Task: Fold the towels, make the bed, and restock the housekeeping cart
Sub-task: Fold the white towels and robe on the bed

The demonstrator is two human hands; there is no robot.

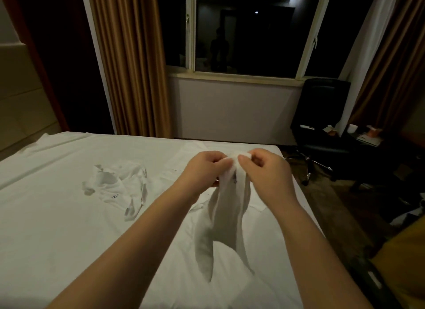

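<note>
Towel [222, 216] over bed [57, 239], seemingly near edge

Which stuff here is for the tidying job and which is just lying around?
For the job: white cloth, pinched by left hand and right hand; crumpled cloth lying on the bed.
Just lying about: black chair, cup, curtains.

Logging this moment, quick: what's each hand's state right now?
Left hand: closed, pinching the top edge of the hanging white towel.
Right hand: closed, pinching the same edge beside it.
</note>
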